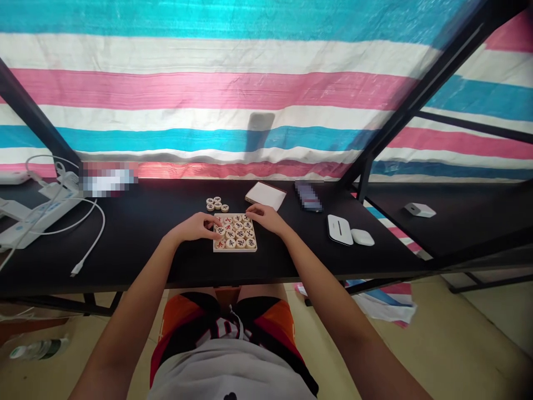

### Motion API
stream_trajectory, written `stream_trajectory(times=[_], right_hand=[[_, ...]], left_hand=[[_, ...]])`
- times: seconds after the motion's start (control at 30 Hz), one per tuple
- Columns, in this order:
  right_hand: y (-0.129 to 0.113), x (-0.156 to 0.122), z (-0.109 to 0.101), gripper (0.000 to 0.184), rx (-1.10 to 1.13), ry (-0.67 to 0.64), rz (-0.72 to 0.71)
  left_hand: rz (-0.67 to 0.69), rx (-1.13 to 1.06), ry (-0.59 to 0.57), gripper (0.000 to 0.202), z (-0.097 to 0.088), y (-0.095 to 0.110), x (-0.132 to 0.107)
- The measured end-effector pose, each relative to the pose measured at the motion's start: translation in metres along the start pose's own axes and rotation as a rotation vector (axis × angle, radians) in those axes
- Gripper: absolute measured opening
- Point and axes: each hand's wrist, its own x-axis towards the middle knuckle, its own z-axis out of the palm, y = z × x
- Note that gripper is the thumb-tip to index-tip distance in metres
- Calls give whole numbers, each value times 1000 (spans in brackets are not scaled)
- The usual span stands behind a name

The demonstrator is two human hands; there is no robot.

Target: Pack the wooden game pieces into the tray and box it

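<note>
On the black table, the wooden tray sits near the front edge. Brace its far corner with your right hand, resting there loose-fingered and holding nothing. Your left hand closes on a chess piece, though I cannot tell whether it grips it. Lift one piece only.

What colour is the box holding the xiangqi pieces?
Pale natural wood: the box shows best in the head view, against the black desk.

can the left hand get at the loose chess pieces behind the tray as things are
Probably yes. The left hand rests at the wooden tray's left edge, and the loose pieces lie just beyond it on the black table, with nothing in between.
</note>
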Motion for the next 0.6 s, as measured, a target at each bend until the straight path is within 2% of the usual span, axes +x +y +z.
stream_trajectory(times=[0.17,0.33,0.6], right_hand=[[-1,0,1,29,-15,-10,-2],[-1,1,1,29,-17,-10,-3],[0,0,1,28,-15,5,5]], left_hand=[[3,-61,103,42,0,-2,2],[31,53,275,30,-6,-9,0],[-62,190,206,29,-8,-24,1]])
